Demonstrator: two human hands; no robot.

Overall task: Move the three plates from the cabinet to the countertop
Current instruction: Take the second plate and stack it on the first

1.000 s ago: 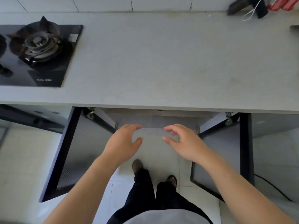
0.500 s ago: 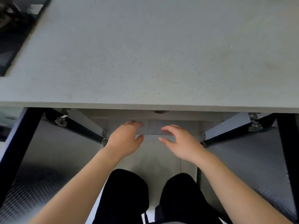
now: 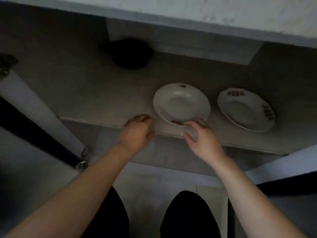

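Note:
Inside the dim cabinet, a white plate [image 3: 181,103] with small red marks on its rim lies on the cabinet floor [image 3: 77,93] near the front edge. A second white plate [image 3: 245,109] with red patterns lies to its right. A dark round object [image 3: 130,54] sits farther back on the left; what it is I cannot tell. My right hand [image 3: 200,134] has its fingers spread, fingertips at the first plate's front rim. My left hand [image 3: 137,131] hovers just left of that plate, fingers loosely curled, holding nothing. The grey countertop [image 3: 223,11] shows along the top.
The open cabinet doors stand out to the left [image 3: 30,117] and right [image 3: 283,169], with metal hinges [image 3: 84,158] on the left one. My knees in black trousers [image 3: 187,215] are below, over the light tiled floor [image 3: 151,186].
The view has dropped from the countertop to inside the cabinet, so the plates now show. Both hands have reached forward to the cabinet's front edge, the right one up to the first plate.

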